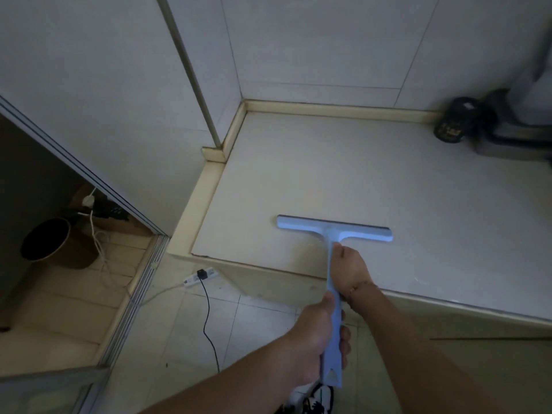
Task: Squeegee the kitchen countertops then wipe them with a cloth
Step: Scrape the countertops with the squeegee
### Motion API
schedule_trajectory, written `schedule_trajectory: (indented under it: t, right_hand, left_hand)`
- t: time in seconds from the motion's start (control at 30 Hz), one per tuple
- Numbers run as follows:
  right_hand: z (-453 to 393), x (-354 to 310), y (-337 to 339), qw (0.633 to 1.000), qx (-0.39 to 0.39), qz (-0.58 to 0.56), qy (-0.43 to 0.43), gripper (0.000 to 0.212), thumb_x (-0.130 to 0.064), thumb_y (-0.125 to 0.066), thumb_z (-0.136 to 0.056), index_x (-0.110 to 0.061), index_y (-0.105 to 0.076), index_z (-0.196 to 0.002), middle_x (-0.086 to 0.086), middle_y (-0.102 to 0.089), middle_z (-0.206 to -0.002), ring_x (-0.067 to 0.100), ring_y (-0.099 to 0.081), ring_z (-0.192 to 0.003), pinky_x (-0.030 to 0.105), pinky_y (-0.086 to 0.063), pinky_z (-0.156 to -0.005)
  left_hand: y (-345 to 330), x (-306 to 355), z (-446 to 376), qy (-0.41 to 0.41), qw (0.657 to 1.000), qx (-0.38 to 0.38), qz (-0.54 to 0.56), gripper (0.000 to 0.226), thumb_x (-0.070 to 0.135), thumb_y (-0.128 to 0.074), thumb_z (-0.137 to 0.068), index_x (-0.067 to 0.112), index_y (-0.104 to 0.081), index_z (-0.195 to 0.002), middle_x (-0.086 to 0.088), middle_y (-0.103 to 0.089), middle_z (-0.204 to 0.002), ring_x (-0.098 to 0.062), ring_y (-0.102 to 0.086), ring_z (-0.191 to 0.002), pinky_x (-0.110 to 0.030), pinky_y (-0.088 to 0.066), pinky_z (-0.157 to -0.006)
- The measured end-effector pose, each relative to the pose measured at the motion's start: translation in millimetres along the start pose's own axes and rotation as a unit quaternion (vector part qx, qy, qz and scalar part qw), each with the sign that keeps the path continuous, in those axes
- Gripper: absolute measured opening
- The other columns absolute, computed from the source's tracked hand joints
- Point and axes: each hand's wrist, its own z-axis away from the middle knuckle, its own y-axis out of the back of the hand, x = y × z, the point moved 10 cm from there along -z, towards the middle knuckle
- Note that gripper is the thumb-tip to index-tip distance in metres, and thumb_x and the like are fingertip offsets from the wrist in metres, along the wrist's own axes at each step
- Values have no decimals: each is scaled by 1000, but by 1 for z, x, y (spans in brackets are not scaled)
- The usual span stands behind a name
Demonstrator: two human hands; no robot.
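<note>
Gripping the pale blue squeegee (334, 264) with both hands, the person works the near left part of the table (388, 180). The left hand (316, 339) is wrapped around the lower end of the handle, out past the table's near edge and over the floor, likely to steer and pull. The right hand (352, 267) is clamped on the handle higher up, just behind the head, seemingly to press the blade down. The wide blade lies flat across the pale surface, running left to right, well short of the far wall, so a pull toward the near edge looks like the stroke in hand.

Far right on the table sit a dark bottle-like object (452, 124) and a dim appliance base (507, 138), both well apart from the blade. Below on the tiled floor lie a white power strip (198, 276) with a black cord, and further left a round brown bin (53, 243). No cloth is visible, so wiping seems not yet begun.
</note>
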Motion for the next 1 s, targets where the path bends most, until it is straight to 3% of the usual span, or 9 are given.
schedule_trajectory:
  t: [0.17,0.33,0.47,0.57,0.63,0.7,0.77,0.87,1.0]
  right_hand:
    - [23,11,-7,1000,2,17,-2,47,-29,-27,-104,-15,-41,-62,17,-53,-81,25,-50,-79,29,-34,-70]
    - [36,14,-11,1000,-9,-8,-15,48,-32,-28,-104,-11,-49,-66,17,-60,-80,27,-56,-75,29,-37,-67]
    - [37,15,11,997,12,-67,-22,48,-35,-31,-103,-7,-45,-66,16,-52,-68,25,-51,-64,31,-41,-58]
    - [34,29,46,984,38,-161,-70,55,-39,-37,-102,7,-49,-75,18,-48,-70,23,-49,-61,28,-39,-54]
    - [27,39,67,973,37,-209,-96,60,-39,-42,-101,19,-53,-92,21,-54,-76,28,-53,-66,36,-42,-60]
    - [19,45,91,968,39,-225,-106,55,-33,-44,-101,21,-53,-100,24,-58,-80,31,-56,-69,40,-43,-63]
    - [8,51,117,966,47,-231,-106,51,-30,-44,-102,18,-56,-93,22,-57,-77,30,-54,-66,37,-44,-62]
    - [-15,57,156,972,48,-210,-96,46,-31,-40,-103,-2,-53,-70,13,-53,-61,24,-49,-52,29,-41,-51]
    - [-77,65,210,985,66,-148,-59,47,-37,-38,-103,-3,-55,-75,21,-54,-71,26,-52,-62,34,-43,-58]
  left_hand:
    - [6,-27,0,10,1000,0,23,54,54,-33,-99,6,-51,-82,-7,-45,-53,-19,-39,-42,-23,-29,-45]
    - [12,-41,-10,-4,1000,-1,22,53,52,-34,-100,5,-48,-81,-9,-43,-55,-19,-39,-41,-23,-29,-45]
    - [3,-24,-13,-57,998,-21,-6,51,49,-35,-100,7,-48,-75,-8,-45,-52,-19,-40,-40,-22,-32,-43]
    - [-28,-9,-9,-57,996,-58,-34,50,49,-31,-101,10,-46,-75,-5,-44,-51,-18,-37,-38,-20,-29,-42]
    - [-55,0,-6,-41,994,-91,-35,51,53,-30,-100,11,-46,-77,-4,-44,-53,-16,-37,-39,-20,-29,-42]
    - [-82,11,-9,-39,992,-115,-45,51,54,-30,-99,11,-47,-80,-3,-45,-56,-15,-40,-42,-20,-33,-43]
    - [-108,22,-17,-44,989,-128,-52,49,54,-32,-99,11,-49,-83,-3,-47,-58,-15,-42,-46,-22,-36,-47]
    - [-151,40,-32,-52,987,-141,-60,48,54,-31,-100,11,-49,-90,-2,-48,-60,-15,-43,-48,-24,-38,-50]
    - [-211,77,-63,-53,989,-131,-41,48,54,-28,-100,12,-48,-89,-1,-46,-59,-15,-41,-48,-23,-35,-49]
